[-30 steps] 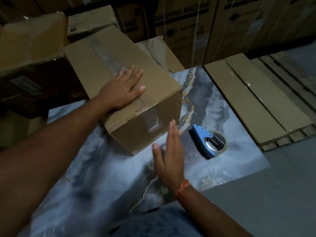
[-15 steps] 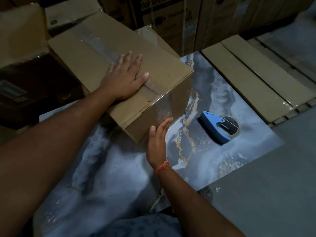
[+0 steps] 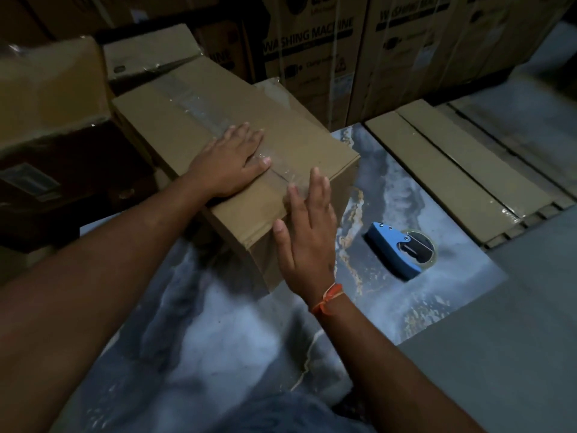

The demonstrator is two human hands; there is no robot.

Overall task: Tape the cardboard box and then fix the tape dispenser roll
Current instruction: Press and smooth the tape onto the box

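A brown cardboard box [image 3: 290, 145] lies on a marbled grey sheet [image 3: 218, 339], with a strip of clear tape running along its top seam and down the near end. My left hand [image 3: 231, 164] rests flat on the box top, palm down over the tape. My right hand [image 3: 307, 235] lies flat with fingers apart against the near top edge and end face, over the tape. A blue tape dispenser [image 3: 398, 250] with its roll lies on the sheet to the right of the box, apart from both hands.
Flattened cardboard sheets [image 3: 452, 179] lie at the right on slats. Large washing machine cartons [image 3: 327, 57] stand behind. More cardboard boxes [image 3: 53, 89] are stacked at the left, close to the taped box. Grey floor [image 3: 515, 339] at the lower right.
My right hand has risen from the box's lower end face up to its top edge, sliding over the tape. The left hand stays flat on top. The dispenser has not moved.
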